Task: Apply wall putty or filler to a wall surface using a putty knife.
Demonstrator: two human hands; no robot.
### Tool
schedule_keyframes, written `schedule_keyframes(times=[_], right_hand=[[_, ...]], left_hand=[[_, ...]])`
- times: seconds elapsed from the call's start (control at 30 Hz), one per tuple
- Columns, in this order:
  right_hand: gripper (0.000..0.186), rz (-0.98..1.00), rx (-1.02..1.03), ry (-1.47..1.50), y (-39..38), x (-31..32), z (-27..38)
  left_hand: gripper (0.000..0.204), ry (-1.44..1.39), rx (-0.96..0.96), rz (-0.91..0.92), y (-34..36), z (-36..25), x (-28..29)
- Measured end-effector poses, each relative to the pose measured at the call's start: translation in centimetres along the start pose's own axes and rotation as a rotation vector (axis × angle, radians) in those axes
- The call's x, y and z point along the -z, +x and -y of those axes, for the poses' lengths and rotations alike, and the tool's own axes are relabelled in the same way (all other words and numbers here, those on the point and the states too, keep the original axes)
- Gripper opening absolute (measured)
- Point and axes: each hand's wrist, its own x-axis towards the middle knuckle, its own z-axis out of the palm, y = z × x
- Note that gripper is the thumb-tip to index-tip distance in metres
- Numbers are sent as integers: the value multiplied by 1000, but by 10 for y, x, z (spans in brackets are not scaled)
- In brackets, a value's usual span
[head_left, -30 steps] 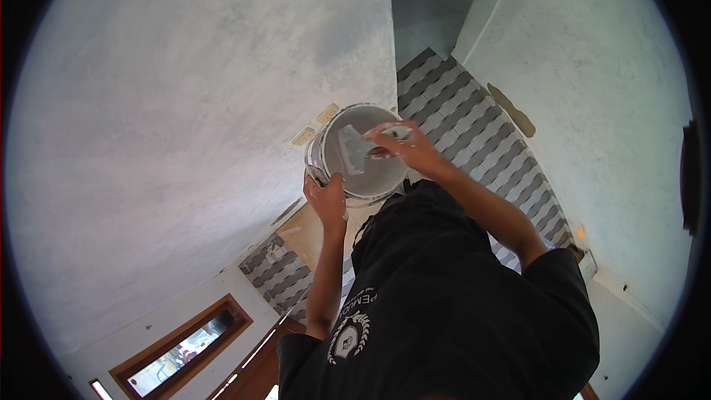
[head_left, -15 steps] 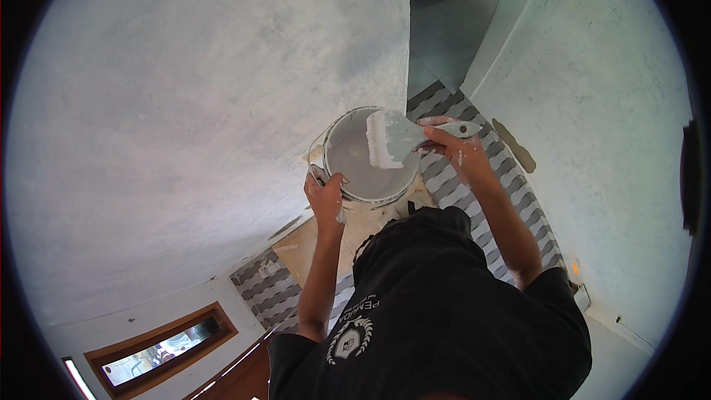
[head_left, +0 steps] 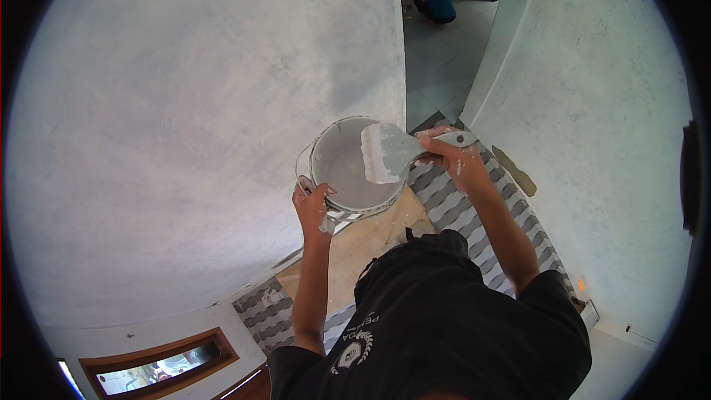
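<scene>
The right hand (head_left: 455, 159) is closed around the handle of a wide, flat paintbrush (head_left: 389, 152), whose end points up and to the right past the fingers. The brush head is over the right part of the round bucket's (head_left: 337, 147) mouth, its left edge thick with white paint. The left hand (head_left: 312, 204) clamps the bucket's lower left side, thumb over the rim; a thin wire bail (head_left: 298, 163) loops out above it. Both hands are flecked with white. Below is the person's black T-shirt (head_left: 459, 318). Under the bucket, a tan sheet (head_left: 370, 252) covers part of the grey-and-white patterned floor (head_left: 481, 230). A mottled white wall (head_left: 185, 104) fills the left, and a wood-framed window (head_left: 159, 367) sits at lower left. Through the opening at the top is a blue-and-black object (head_left: 435, 0), possibly a bag.
</scene>
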Motion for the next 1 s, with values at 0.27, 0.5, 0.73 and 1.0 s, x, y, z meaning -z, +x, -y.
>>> schedule_keyframes(times=[0.27, 0.5, 0.73, 1.0], right_hand=[[13, 37, 31, 9, -3, 6, -1], [17, 83, 25, 124, 0, 13, 1], [19, 113, 42, 160, 1, 1, 31], [26, 106, 144, 152, 17, -43, 94]], left_hand=[[17, 4, -43, 2, -2, 0, 0], [19, -23, 1, -6, -14, -6, 0], [17, -47, -38, 5, -22, -11, 0], [16, -46, -42, 49, -24, -12, 0]])
